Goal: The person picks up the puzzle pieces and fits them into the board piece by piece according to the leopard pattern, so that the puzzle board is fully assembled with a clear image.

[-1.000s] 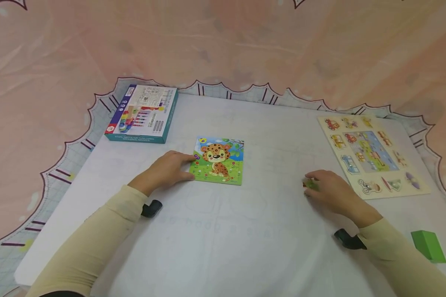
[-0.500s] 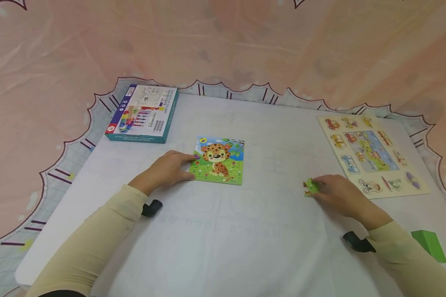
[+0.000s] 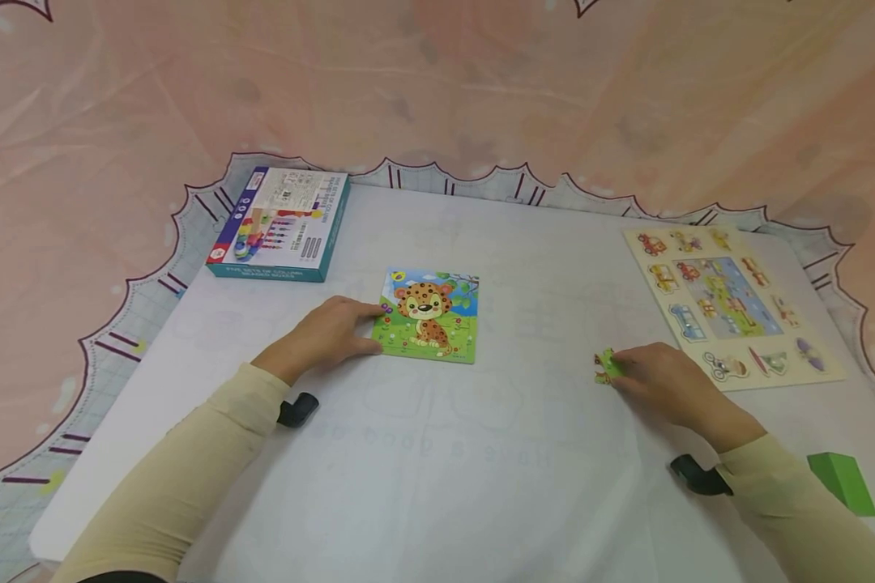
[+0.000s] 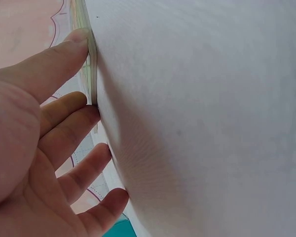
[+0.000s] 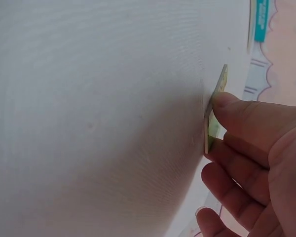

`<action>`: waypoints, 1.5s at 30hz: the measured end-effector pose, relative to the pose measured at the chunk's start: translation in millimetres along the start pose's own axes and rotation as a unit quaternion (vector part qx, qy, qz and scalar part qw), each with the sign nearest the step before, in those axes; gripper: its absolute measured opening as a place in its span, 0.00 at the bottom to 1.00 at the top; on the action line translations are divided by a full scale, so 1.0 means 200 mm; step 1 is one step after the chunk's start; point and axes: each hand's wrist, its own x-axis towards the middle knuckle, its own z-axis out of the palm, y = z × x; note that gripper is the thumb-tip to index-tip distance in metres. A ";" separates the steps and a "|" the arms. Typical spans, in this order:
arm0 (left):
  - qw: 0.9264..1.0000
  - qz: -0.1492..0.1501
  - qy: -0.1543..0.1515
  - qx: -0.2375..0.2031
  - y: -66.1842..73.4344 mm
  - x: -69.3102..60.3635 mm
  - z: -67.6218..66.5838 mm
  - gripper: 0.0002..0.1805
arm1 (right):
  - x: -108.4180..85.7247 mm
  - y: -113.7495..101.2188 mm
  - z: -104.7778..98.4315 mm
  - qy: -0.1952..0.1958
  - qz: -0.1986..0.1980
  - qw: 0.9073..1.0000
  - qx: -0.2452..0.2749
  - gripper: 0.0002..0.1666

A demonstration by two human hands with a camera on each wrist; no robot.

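A square leopard jigsaw puzzle [image 3: 445, 324] lies flat near the middle of the white table. My left hand [image 3: 328, 336] rests at its left side, with the index finger and thumb touching the edge. In the left wrist view, the thumb [image 4: 64, 54] lies against the puzzle's edge, and the other fingers extend loosely along the table. Well to the right, my right hand [image 3: 663, 385] pinches small green-and-brown jigsaw pieces [image 3: 608, 366] at the table surface. From the right wrist, two thin edges of the pieces [image 5: 207, 133] meet at an angle under the thumb [image 5: 232, 106].
A flat teal-and-white box [image 3: 280, 227] lies at the back left. On the right is a wooden picture board [image 3: 707, 348] with vehicle and toy shapes, behind the right hand. A green block [image 3: 842, 483] stands near the right forearm.
My right hand has shifted slightly right and drawn back, leaving more of the jigsaw pieces visible between its fingertips. The left hand and the leopard puzzle have stayed in place.
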 end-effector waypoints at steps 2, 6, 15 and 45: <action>1.000 -0.002 -0.001 -0.003 0.00 0.00 0.00 0.36 | 0.00 0.00 0.01 0.010 -0.005 1.000 -0.002 0.20; 1.000 -0.005 -0.003 -0.006 0.00 0.00 0.00 0.36 | 0.00 -0.01 0.01 0.028 -0.013 0.999 -0.010 0.20; 1.000 -0.004 -0.004 -0.004 0.00 0.00 0.00 0.36 | 0.04 -0.06 0.00 0.041 -0.042 0.998 -0.016 0.19; 1.000 -0.013 -0.005 -0.004 0.01 0.00 0.00 0.37 | 0.22 -0.31 0.03 0.058 -0.121 0.991 -0.028 0.17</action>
